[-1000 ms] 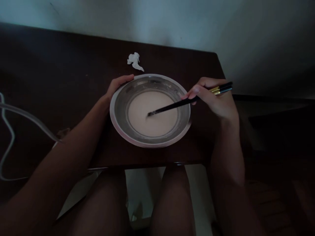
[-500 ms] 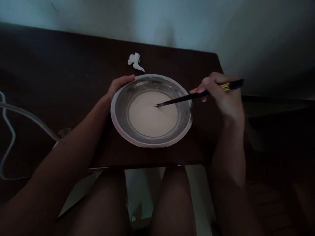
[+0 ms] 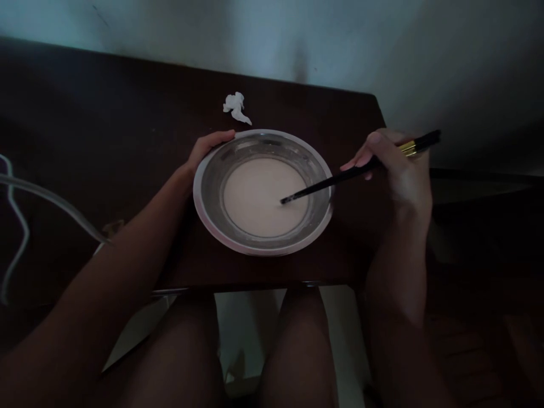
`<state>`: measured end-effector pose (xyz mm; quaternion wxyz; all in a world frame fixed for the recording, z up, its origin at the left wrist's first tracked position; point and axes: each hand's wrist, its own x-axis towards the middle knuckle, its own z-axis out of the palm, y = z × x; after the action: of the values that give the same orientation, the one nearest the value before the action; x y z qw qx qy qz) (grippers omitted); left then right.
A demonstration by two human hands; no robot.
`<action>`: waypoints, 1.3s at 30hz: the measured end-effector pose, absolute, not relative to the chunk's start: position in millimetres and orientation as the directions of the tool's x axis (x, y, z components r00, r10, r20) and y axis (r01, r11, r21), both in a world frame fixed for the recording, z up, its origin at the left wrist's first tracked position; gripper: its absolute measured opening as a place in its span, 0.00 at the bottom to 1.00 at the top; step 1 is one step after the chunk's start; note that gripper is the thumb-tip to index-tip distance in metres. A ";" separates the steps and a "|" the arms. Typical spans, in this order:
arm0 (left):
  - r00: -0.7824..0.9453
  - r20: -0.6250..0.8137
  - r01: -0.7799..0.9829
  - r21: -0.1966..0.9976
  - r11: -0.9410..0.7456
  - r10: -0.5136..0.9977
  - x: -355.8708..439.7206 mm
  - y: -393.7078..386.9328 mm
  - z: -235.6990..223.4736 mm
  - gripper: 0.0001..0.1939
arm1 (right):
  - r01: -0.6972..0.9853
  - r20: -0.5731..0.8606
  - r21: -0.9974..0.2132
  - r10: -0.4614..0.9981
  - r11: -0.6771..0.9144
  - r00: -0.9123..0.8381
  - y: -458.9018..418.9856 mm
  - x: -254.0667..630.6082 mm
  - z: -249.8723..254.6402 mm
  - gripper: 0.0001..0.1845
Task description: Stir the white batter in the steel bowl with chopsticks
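Observation:
A wide metal bowl (image 3: 211,222) stands on the dark table, with a pale, milky batter-like liquid (image 3: 259,198) in its bottom. My left hand (image 3: 205,148) grips the bowl's far left rim, its fingers partly hidden behind the wall. Black chopsticks (image 3: 338,177) with a gold band are held together in my right hand (image 3: 393,156), to the right of the bowl. They slant down to the left over the right rim, and their wetted tips are at the liquid's surface, right of its middle.
Crumpled white tissue (image 3: 237,107) lies behind the bowl. A pale cable (image 3: 51,197) loops over the left side of the table (image 3: 106,113), beside my left forearm. The wall (image 3: 263,39) runs along the table's back edge. My legs are under the front edge.
My right hand has moved to the right with the chopsticks, and their tips have swept from the liquid's middle toward its right side. My left hand stays on the rim.

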<state>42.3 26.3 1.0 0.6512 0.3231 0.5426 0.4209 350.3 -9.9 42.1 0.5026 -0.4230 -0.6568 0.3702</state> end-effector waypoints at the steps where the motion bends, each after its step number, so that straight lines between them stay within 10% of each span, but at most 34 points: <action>1: 0.056 -0.430 -0.198 0.880 0.432 0.901 42.8 26.2 1.6 0.17 | 0.179 0.320 -0.919 0.929 0.352 -0.185 -10.7 348.7 42.5 0.21; 39: 0.058 -0.364 -0.086 0.926 0.368 0.930 37.2 30.7 -6.5 0.19 | 0.169 0.266 -0.926 0.900 0.338 -0.346 -9.8 344.3 43.2 0.20</action>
<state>37.2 30.7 -6.5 0.6179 0.3836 0.5498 0.4109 344.3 -9.8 43.2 0.4252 -0.3823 -0.6987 0.4299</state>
